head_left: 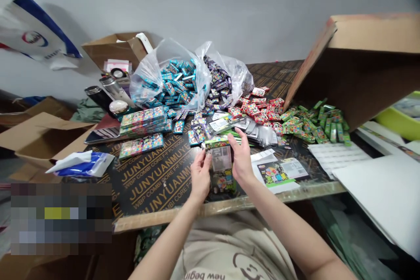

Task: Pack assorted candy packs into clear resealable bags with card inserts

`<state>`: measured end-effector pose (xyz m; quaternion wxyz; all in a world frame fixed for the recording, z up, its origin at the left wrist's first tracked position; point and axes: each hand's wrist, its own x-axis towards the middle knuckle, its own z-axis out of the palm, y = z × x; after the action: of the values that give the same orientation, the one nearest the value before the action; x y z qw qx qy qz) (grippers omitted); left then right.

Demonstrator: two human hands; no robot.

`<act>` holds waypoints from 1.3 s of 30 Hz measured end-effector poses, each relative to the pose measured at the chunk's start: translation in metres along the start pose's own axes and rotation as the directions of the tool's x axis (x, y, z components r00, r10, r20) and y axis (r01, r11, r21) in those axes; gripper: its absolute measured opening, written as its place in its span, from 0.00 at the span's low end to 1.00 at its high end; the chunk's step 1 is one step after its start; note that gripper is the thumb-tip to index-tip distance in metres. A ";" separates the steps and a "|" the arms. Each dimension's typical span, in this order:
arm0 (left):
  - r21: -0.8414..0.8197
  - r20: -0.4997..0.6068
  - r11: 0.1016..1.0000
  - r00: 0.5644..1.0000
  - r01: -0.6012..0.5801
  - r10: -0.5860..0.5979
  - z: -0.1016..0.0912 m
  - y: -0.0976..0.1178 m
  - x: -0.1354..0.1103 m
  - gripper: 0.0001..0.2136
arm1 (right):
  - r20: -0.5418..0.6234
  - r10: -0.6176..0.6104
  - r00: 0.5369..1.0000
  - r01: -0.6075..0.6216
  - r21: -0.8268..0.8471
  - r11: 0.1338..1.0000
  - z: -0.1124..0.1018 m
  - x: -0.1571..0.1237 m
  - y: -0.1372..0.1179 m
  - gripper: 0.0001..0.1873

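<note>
My left hand (200, 174) and my right hand (242, 161) hold a clear plastic sleeve (221, 158) upright between them, above the near part of the dark plywood board (154, 179). A small green packet (216, 142) sticks out at the sleeve's top, and a printed card (226, 181) shows at its lower end. Both hands grip the sleeve by its sides, fingers curled. Just beyond the hands lie loose mixed packets (200, 131) and a pile of empty clear sleeves (259, 133).
Two clear bags hold blue packets (177, 83) and purple packets (219, 81). Red packets (259, 107) and green packets (315, 124) lie to the right, under a tipped cardboard box (361, 65). Stacked packs (142, 122), printed cards (278, 173), flasks (108, 89) and open boxes (39, 135) sit around.
</note>
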<state>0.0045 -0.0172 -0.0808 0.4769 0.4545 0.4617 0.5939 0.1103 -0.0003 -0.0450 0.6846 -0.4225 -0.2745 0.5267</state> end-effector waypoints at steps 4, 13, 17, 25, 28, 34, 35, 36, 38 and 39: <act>-0.361 0.039 0.900 0.968 0.245 -0.248 0.013 0.008 -0.006 0.16 | -0.017 0.051 0.999 -0.051 -0.031 0.998 -0.003 0.001 -0.001 0.26; -0.127 0.059 0.978 0.986 0.163 -0.157 -0.009 0.039 0.015 0.09 | 0.261 0.339 0.904 -0.358 0.027 0.933 -0.032 0.010 -0.007 0.18; -0.071 0.077 0.990 0.990 0.122 -0.117 -0.013 0.043 0.016 0.08 | 0.331 0.321 0.887 -0.365 0.077 0.928 -0.038 0.010 -0.002 0.16; 0.018 0.168 0.995 0.981 0.099 -0.101 -0.013 0.044 0.015 0.10 | 0.291 0.300 0.909 -0.310 -0.009 0.951 -0.034 0.014 -0.009 0.11; 0.280 0.214 0.954 0.975 -0.110 0.050 -0.015 0.051 0.013 0.07 | 0.362 0.167 0.917 -0.137 -0.107 0.985 -0.037 0.014 -0.013 0.09; 0.408 0.245 0.913 0.965 -0.016 -0.092 -0.016 0.067 0.027 0.12 | 0.430 0.005 0.903 0.145 -0.315 0.938 -0.044 0.014 -0.021 0.10; 0.417 0.257 0.909 0.959 -0.003 -0.115 -0.015 0.069 0.030 0.12 | 0.424 -0.002 0.906 0.156 -0.329 0.931 -0.044 0.015 -0.022 0.10; 0.425 0.269 0.905 0.955 -0.003 -0.124 -0.013 0.072 0.033 0.12 | 0.425 -0.001 0.905 0.157 -0.332 0.930 -0.043 0.016 -0.022 0.10; 0.448 0.293 0.893 0.949 -0.030 -0.116 -0.011 0.075 0.034 0.11 | 0.435 0.004 0.900 0.150 -0.319 0.936 -0.042 0.017 -0.023 0.09; 0.466 0.308 0.882 0.946 -0.062 -0.097 -0.010 0.076 0.033 0.10 | 0.444 0.000 0.896 0.157 -0.317 0.935 -0.042 0.018 -0.023 0.09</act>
<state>-0.0211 0.0056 -0.0048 0.4269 0.6431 0.5116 0.3775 0.1610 0.0023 -0.0468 0.5418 -0.3953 -0.5261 0.5229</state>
